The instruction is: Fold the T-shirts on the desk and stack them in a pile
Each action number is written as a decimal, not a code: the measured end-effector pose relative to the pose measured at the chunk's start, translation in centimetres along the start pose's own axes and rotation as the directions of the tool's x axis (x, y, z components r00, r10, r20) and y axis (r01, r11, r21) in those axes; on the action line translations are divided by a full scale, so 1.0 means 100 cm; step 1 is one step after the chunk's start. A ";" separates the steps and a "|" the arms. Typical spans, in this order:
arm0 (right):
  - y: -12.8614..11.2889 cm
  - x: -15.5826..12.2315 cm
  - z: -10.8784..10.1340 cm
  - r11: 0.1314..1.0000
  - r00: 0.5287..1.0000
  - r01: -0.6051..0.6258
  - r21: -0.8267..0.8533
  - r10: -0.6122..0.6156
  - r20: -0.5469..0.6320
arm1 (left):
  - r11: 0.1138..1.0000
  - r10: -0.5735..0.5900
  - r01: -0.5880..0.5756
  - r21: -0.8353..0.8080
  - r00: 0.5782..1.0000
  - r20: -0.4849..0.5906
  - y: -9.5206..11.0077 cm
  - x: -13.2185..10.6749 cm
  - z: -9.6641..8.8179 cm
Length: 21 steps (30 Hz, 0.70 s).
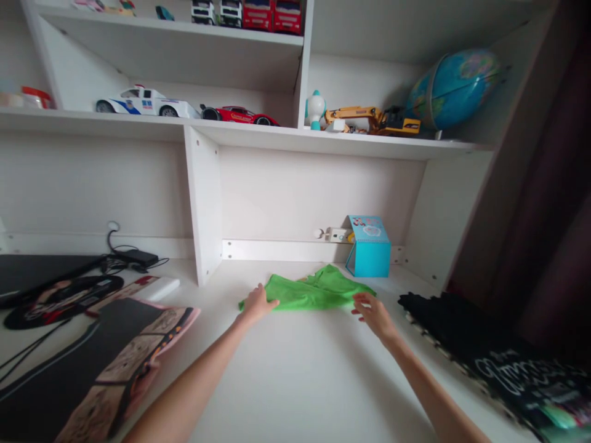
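A bright green garment [318, 292] lies crumpled on the white desk, its far edge rising to a point; I cannot tell its exact kind. My left hand [258, 303] rests at the garment's left end, thumb apart from the fingers, touching the fabric. At the right end, my right hand [373, 312] is beside the garment's corner, its fingers slightly bent and apart. Neither hand shows a clear grip on the fabric.
Dark clothing [498, 357] lies on the right, and a dark garment with a patterned panel [133, 351] on the left. A blue desk calendar [372, 258] stands behind near a power socket [339, 235]. Overhead, a shelf [258, 135] holds toy vehicles and a globe [462, 89].
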State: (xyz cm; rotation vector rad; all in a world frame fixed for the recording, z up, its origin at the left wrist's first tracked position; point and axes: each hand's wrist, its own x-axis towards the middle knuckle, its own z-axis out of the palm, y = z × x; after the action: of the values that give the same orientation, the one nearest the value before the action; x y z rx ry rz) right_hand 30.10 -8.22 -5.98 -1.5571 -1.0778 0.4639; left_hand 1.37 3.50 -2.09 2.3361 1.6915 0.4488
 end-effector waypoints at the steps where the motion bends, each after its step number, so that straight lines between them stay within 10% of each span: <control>1: -0.003 -0.003 0.004 1.000 0.999 0.029 -0.011 -0.028 0.031 | 1.000 -0.013 0.013 -0.017 1.000 0.009 -0.004 0.003 0.001; 4: -0.018 -0.013 0.010 0.992 0.989 0.121 -0.041 -0.117 0.089 | 0.991 0.124 -0.128 -0.046 0.989 -0.079 -0.001 -0.010 -0.002; 6: -0.032 -0.020 0.009 0.982 0.979 0.181 -0.056 -0.174 0.107 | 0.919 0.385 -0.394 -0.036 0.911 -0.146 0.009 -0.036 -0.008; 9: -0.057 -0.034 0.007 0.948 0.939 0.304 -0.095 -0.281 0.199 | 0.604 0.796 -0.797 -0.023 0.604 -0.031 0.027 -0.085 -0.009; 12: -0.082 -0.053 0.011 0.896 0.856 0.424 -0.135 -0.347 0.384 | 0.270 0.953 -0.962 -0.035 0.262 0.150 0.043 -0.129 0.002; 15: -0.098 -0.075 0.021 0.821 0.745 0.531 -0.209 -0.335 0.577 | 0.084 0.981 -0.996 -0.023 0.079 0.177 0.057 -0.155 0.010; 18: -0.104 -0.096 0.030 0.730 0.670 0.606 -0.316 -0.253 0.698 | 0.167 0.978 -0.986 -0.012 0.164 0.130 0.065 -0.166 -0.002; 21: -0.106 -0.108 0.030 0.679 0.661 0.619 -0.395 -0.178 0.729 | 0.467 0.881 -0.882 -0.068 0.457 0.125 0.058 -0.168 -0.025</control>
State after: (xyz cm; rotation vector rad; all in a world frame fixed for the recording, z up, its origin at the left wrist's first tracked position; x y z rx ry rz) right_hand 18.30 -16.02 0.17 -1.6382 -2.2882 0.3190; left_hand 0.69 -14.25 0.36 2.9989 0.2232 0.3929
